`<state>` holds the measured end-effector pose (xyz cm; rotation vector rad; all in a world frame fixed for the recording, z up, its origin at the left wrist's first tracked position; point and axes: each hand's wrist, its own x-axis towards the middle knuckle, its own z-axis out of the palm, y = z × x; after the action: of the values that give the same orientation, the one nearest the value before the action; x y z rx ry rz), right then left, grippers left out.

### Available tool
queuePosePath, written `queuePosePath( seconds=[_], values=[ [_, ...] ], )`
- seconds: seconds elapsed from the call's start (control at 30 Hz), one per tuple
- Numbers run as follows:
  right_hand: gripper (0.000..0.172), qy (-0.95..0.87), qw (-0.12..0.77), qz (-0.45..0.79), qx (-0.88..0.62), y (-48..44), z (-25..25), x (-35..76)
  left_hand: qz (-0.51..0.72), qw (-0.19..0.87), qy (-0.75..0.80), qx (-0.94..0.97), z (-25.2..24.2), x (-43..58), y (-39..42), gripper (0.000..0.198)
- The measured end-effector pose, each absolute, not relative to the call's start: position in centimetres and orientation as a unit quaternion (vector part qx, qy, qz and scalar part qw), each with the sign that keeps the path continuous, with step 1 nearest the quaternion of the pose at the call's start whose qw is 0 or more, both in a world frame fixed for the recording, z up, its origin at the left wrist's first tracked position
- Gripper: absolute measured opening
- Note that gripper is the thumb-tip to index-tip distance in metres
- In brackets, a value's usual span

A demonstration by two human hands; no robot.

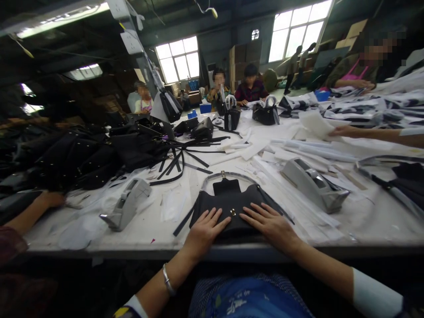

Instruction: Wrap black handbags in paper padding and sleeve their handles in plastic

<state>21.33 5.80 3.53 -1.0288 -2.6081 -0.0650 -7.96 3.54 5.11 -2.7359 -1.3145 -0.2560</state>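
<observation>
A black handbag (pixel 220 201) lies on the white table in front of me, its clear-wrapped handle (pixel 245 176) arching away from me. Its flap is folded back, with a gold clasp piece (pixel 223 174) at the tip. My left hand (pixel 206 227) rests flat on the bag's near left part, fingers stretched out. On the other side of the small gold lock (pixel 232 212), my right hand (pixel 270 221) lies flat with its fingers spread. Both palms press the front panel, and neither hand grips anything. Black straps run out at the bag's sides.
Grey tape dispensers stand left (pixel 127 205) and right (pixel 313 185) of the bag. Loose black straps (pixel 180 161) and white sheets lie beyond it. Black bags (pixel 82 154) are heaped at left. Co-workers' hands reach in at left (pixel 49 199) and right (pixel 346 131).
</observation>
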Motion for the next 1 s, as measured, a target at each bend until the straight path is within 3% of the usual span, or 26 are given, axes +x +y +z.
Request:
queuePosePath(
  seconds=[0.1,0.23,0.37,0.43,0.77,1.0],
  values=[
    [0.072,-0.915,0.159,-0.012,-0.369,5.0,2.1,21.3,-0.081,0.021,-0.431,-0.899,4.1,-7.8,2.4,0.062],
    [0.073,-0.917,0.138,0.058,-0.37,4.7,3.7,21.3,-0.069,-0.019,-0.427,-0.901,4.6,-6.8,1.7,0.079],
    [0.044,-0.907,0.127,0.152,-0.371,6.3,7.1,20.2,-0.087,-0.027,-0.443,-0.892,4.3,-5.5,1.8,0.079],
    [0.038,-0.902,0.134,0.179,-0.37,7.8,8.1,19.0,-0.102,-0.022,-0.452,-0.886,3.6,-5.3,1.9,0.082],
    [0.023,-0.956,0.029,0.165,-0.239,13.3,8.2,15.3,-0.125,0.069,-0.447,-0.883,2.2,-5.6,1.8,0.099],
    [0.013,-0.961,0.004,0.173,-0.216,14.2,7.7,15.1,-0.16,0.182,-0.41,-0.879,0.8,-6.0,2.8,0.091]
  ],
)
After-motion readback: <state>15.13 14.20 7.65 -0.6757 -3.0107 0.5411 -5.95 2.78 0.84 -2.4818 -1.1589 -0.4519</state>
